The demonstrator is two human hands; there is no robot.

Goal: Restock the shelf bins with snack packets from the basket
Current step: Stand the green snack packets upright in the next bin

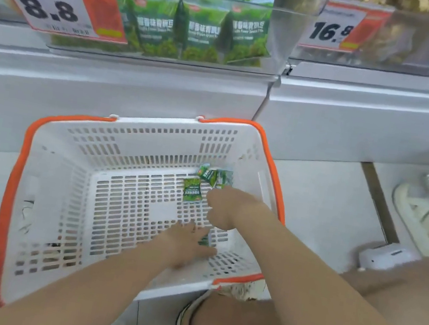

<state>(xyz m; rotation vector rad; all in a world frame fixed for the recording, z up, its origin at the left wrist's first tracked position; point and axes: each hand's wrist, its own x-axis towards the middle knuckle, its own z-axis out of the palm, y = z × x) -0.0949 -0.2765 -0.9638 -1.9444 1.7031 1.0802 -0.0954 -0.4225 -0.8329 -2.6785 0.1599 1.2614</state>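
A white basket with an orange rim (pixel 11 186) stands on the floor below the shelf. Three green snack packets lie at its far right: one flat (pixel 192 189), two overlapping in the corner (pixel 214 176). My right hand (pixel 224 209) is down in the basket with its fingertips at the flat packet's right edge; its fingers point away from me and their grip is hidden. My left hand (pixel 189 245) is lower, near the front right, and pinches another green packet (pixel 205 241) between thumb and fingers. Above, the clear shelf bin (pixel 280 40) holds several matching green packets (pixel 200 33).
A price tag reading 8.8 (pixel 55 5) hangs on the bin's front, and a 16.8 tag (pixel 338 27) marks the neighbouring bin. My sandalled foot (pixel 191 321) is just in front of the basket. Another person's shoe (pixel 422 212) and a small white device (pixel 386 257) are on the floor to the right.
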